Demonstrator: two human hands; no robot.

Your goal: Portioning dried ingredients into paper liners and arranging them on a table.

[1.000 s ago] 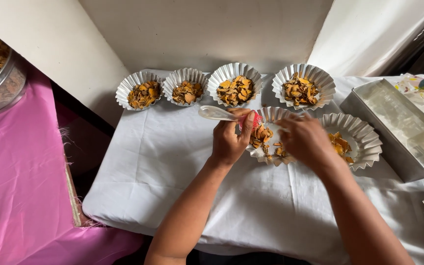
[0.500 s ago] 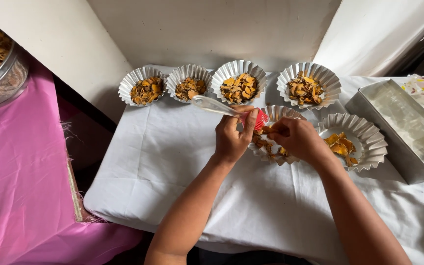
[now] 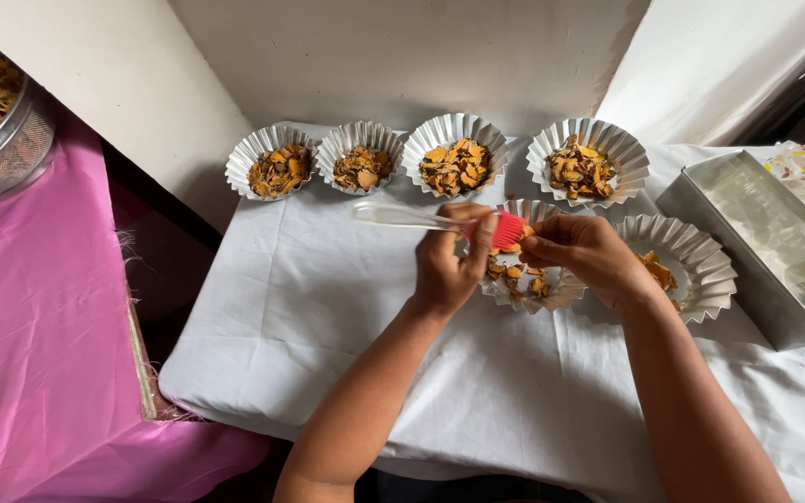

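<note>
Red-bristled brush (image 3: 440, 221), clear handle pointing left, is gripped by the left hand (image 3: 452, 265) over the paper cup (image 3: 525, 279) of orange chips on the desk (image 3: 309, 307). Right hand (image 3: 581, 253) pinches the cup's far rim. Compared with half a second ago, both hands sit lower, nearer this cup.

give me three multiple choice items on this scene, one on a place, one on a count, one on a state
1. Where is the steel tin?
A. right edge of the white cloth
B. on the pink cloth
C. behind the back cups

2. How many paper cups stand in the back row?
A. two
B. four
C. six

3. How is the brush held?
A. lying loose on the cloth
B. in the left hand, red tip by the right hand
C. standing in a cup

Key: 1 A, it sits at the right edge; 2 B, four stand by the wall; 3 B, left fingers grip its clear handle.
</note>
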